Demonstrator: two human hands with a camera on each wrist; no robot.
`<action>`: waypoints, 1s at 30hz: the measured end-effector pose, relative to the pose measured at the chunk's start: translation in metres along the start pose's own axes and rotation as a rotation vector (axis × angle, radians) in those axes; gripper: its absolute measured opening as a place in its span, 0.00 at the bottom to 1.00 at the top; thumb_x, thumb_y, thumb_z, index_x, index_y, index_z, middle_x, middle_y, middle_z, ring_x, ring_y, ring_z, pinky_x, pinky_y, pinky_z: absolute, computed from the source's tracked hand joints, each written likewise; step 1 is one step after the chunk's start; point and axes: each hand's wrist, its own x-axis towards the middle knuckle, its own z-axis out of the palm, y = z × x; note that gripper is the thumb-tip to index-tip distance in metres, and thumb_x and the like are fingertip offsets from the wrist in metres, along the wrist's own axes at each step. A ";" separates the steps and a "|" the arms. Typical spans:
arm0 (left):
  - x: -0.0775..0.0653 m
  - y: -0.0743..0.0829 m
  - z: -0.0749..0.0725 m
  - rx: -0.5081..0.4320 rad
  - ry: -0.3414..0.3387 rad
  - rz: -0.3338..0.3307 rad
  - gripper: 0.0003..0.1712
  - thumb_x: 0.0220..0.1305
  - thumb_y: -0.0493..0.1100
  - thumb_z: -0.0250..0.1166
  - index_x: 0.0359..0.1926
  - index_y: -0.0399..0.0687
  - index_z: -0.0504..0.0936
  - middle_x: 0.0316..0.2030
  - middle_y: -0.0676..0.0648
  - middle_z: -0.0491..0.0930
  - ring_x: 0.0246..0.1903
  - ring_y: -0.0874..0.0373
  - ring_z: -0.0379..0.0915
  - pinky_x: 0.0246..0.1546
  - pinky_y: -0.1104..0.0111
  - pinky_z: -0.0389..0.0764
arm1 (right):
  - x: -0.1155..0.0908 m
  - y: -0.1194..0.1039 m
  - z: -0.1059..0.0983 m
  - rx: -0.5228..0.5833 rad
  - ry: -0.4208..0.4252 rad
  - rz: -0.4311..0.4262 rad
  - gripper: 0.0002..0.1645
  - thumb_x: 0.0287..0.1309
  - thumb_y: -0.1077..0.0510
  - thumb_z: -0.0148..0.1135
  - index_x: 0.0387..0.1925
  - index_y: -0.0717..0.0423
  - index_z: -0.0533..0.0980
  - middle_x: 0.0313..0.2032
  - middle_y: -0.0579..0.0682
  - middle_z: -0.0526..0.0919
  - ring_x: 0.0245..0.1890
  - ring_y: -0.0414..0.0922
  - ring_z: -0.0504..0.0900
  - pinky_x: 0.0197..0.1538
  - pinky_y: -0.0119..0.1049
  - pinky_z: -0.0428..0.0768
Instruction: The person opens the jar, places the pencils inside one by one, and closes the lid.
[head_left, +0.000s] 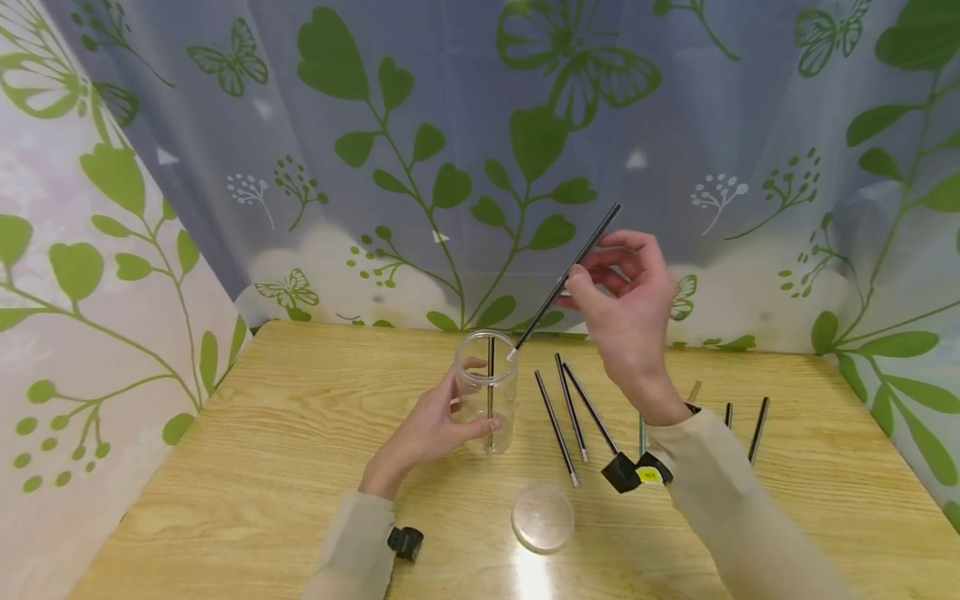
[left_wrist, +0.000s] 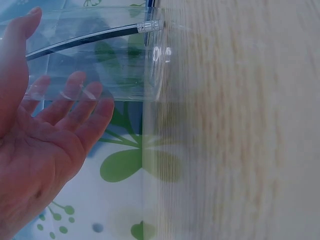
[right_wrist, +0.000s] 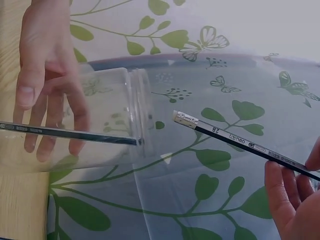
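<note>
A clear plastic jar [head_left: 472, 408] stands upright on the table, its mouth uncovered. My left hand [head_left: 435, 425] holds it round the side, thumb in front and fingers behind. One dark pencil [left_wrist: 95, 40] stands inside the jar, eraser end at the bottom. Up and to the right, my right hand [head_left: 630, 300] pinches a second dark pencil [right_wrist: 240, 142] between thumb and fingers. That pencil slants down to the left, its white eraser end close to the jar's rim. In the right wrist view, a gap shows between eraser and rim.
Several dark pencils [head_left: 557, 429] lie on the wooden table [head_left: 285, 433] right of the jar, some partly hidden under the right forearm. A round clear lid [head_left: 543, 518] lies nearer the front. Behind the table hangs a patterned curtain [head_left: 420, 83].
</note>
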 end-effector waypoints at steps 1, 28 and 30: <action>0.000 0.000 0.000 0.000 0.001 0.003 0.44 0.61 0.49 0.76 0.73 0.65 0.62 0.70 0.46 0.72 0.70 0.42 0.68 0.71 0.43 0.70 | 0.000 0.001 0.001 -0.008 -0.005 -0.004 0.23 0.57 0.78 0.57 0.45 0.50 0.72 0.34 0.49 0.79 0.29 0.43 0.84 0.33 0.42 0.90; 0.000 0.000 0.000 0.011 -0.001 0.004 0.43 0.62 0.50 0.75 0.73 0.67 0.61 0.71 0.48 0.71 0.71 0.43 0.68 0.71 0.42 0.71 | -0.025 0.037 0.014 -0.328 -0.198 -0.031 0.24 0.58 0.72 0.64 0.56 0.61 0.73 0.37 0.60 0.87 0.32 0.33 0.84 0.34 0.30 0.88; 0.000 -0.001 0.000 0.011 0.000 0.004 0.43 0.62 0.49 0.75 0.72 0.68 0.61 0.71 0.48 0.72 0.71 0.43 0.68 0.71 0.42 0.71 | -0.025 0.039 0.014 -0.335 -0.206 -0.030 0.25 0.58 0.72 0.64 0.57 0.61 0.73 0.37 0.60 0.87 0.32 0.33 0.84 0.34 0.30 0.88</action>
